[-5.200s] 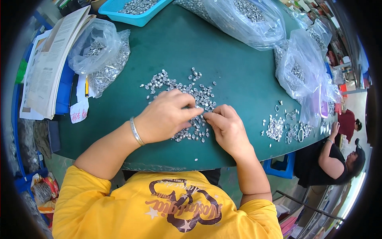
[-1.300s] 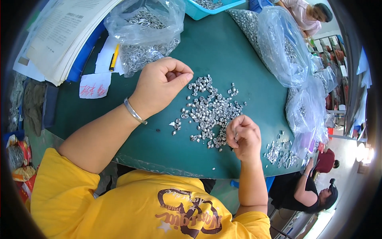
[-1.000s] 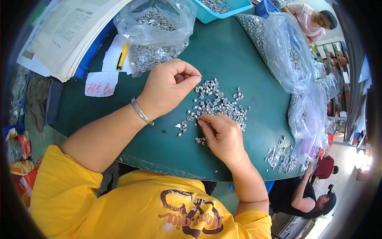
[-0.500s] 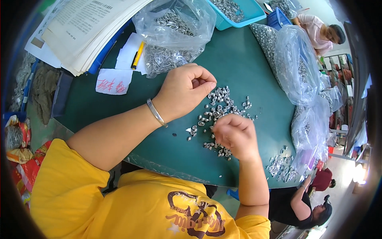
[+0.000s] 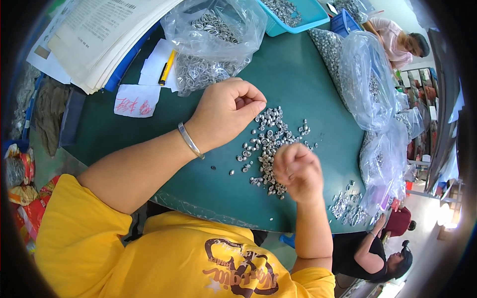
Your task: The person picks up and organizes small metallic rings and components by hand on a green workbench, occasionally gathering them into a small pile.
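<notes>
My left hand (image 5: 226, 113), with a silver bangle (image 5: 191, 141) on its wrist, hovers at the far left edge of a pile of small silver metal pieces (image 5: 268, 149). Its thumb and index finger are pinched together, and whatever may be between them is hidden. Over the right part of the pile, my right hand (image 5: 299, 171) is curled with its fingers smeared by motion. Many of the pieces are oval and hollow, like little cups. They lie loose on the green tabletop (image 5: 198, 186).
A clear bag of metal rings (image 5: 203, 69) lies beyond my left hand, beside a yellow cutter knife (image 5: 168, 68) and a paper slip (image 5: 136, 101). A turquoise basket (image 5: 303, 25) stands at the back. Filled plastic bags (image 5: 365, 84) line the right edge, near scattered metal pieces (image 5: 348, 206). Other people sit beyond.
My right hand has shifted slightly right and uncovered more of the pile. The left hand keeps its pinch. A small white fleck left of the pile no longer shows.
</notes>
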`<action>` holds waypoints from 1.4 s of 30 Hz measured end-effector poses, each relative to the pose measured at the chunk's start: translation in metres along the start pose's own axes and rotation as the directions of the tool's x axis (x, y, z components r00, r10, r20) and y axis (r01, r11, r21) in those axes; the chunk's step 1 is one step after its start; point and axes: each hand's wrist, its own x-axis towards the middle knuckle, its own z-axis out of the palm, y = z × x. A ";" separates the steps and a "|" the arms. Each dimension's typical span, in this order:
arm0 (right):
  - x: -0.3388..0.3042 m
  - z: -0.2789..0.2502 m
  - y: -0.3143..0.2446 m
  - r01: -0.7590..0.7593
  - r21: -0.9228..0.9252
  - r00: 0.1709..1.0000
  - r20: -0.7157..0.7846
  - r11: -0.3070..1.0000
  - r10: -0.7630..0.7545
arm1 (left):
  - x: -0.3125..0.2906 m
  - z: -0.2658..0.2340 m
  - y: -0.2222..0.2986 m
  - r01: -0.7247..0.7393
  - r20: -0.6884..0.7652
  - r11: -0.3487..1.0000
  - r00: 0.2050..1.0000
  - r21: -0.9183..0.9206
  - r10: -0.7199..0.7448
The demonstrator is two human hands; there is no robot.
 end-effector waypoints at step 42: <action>0.012 0.028 0.017 0.197 -0.964 0.888 0.252 -0.176 -0.385 | -0.002 -0.005 0.007 -0.279 0.351 0.936 0.916 0.213 0.193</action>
